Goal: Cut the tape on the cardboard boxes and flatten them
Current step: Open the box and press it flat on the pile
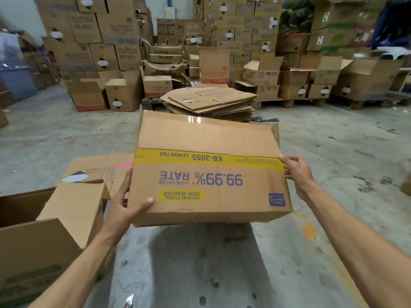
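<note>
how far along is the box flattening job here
Done: a stack of flattened boxes lies on the floor ahead. In hand: the left hand and right hand hold a still-assembled KB-2055 box, clear tape glinting on top. Left: open boxes at left and many stacked boxes behind.

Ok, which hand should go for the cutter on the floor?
Left, probably. The cutter lies low near the left forearm, while the right hand pinches the KB-2055 box at its far corner. The left hand must release first.
</note>
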